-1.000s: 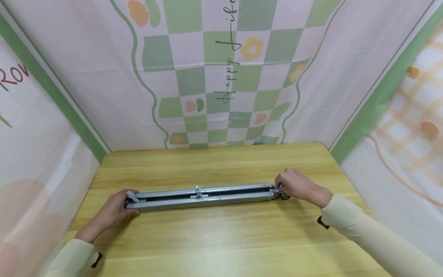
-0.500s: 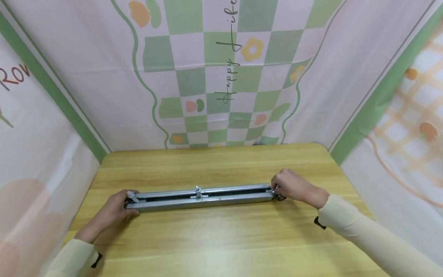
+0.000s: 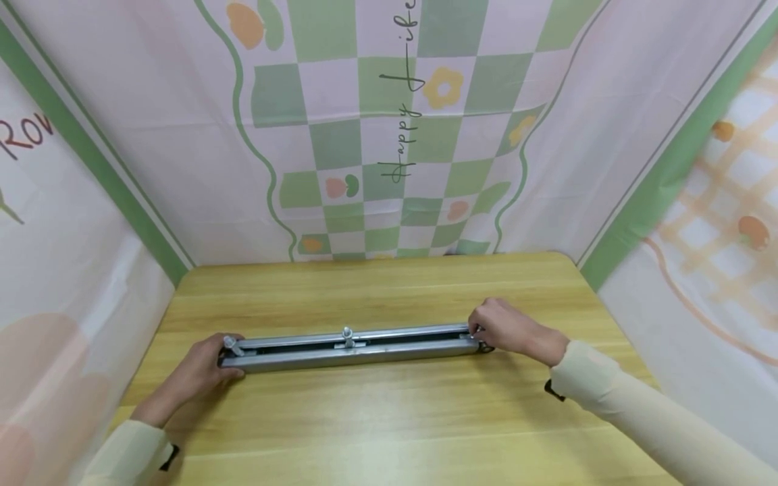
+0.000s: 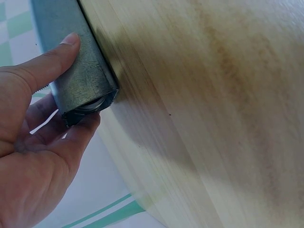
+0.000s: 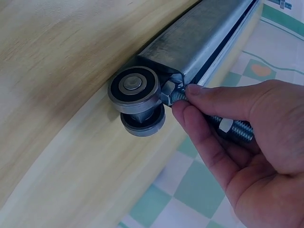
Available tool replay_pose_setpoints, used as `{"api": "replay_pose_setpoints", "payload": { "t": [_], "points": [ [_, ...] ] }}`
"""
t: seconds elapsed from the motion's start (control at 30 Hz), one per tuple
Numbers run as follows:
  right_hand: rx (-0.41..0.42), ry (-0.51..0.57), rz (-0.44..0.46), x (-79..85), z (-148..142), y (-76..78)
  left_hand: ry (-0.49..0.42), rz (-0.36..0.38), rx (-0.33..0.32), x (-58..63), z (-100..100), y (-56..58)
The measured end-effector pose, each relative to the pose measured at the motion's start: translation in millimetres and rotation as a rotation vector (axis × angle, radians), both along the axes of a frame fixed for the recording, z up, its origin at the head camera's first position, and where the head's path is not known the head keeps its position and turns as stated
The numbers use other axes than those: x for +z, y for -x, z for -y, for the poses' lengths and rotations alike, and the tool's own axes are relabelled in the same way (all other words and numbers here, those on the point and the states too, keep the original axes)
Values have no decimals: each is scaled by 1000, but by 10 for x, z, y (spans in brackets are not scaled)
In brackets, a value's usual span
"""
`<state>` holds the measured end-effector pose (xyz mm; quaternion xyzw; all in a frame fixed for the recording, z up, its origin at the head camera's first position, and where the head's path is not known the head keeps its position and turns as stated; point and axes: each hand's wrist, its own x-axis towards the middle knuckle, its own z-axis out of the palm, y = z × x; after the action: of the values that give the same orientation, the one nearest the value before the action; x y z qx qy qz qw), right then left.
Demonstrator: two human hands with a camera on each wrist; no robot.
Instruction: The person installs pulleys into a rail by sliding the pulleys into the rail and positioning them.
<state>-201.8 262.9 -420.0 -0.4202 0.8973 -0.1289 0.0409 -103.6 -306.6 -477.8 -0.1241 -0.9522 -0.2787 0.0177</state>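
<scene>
A long grey metal channel rail (image 3: 292, 360) lies across the table with its slot facing up. My left hand (image 3: 197, 368) grips the rail's left end, the thumb on its side wall in the left wrist view. At the other end, my right hand (image 3: 510, 329) pinches the threaded bolt (image 5: 179, 96) of a roller trolley between thumb and fingertips. One pair of its wheels (image 5: 134, 90) sticks out past the rail's end; its front part is hidden inside the rail. Two more bolts stand up from the slot, a middle bolt (image 3: 348, 335) and a left bolt (image 3: 232, 343).
The rail rests on a wood-grain table (image 3: 365, 418) whose back edge meets a printed cloth (image 3: 383, 142). More cloth hangs along the left and right sides.
My right hand has moved left with the roller trolley, and more of the trolley is now inside the rail's right end. The left hand and the rail have stayed still.
</scene>
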Motion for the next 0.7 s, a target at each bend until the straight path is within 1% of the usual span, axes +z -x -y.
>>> {"api": "replay_pose_setpoints", "payload": {
  "t": [0.23,0.57,0.7],
  "points": [
    [-7,-6,37,22,71,-14,-1,8,6,-3,-8,-5],
    [-4,-12,35,19,155,-6,-8,2,8,-2,-17,-14],
    [7,-11,19,11,194,6,-6,-5,3,-4,-14,-7]
  ]
}}
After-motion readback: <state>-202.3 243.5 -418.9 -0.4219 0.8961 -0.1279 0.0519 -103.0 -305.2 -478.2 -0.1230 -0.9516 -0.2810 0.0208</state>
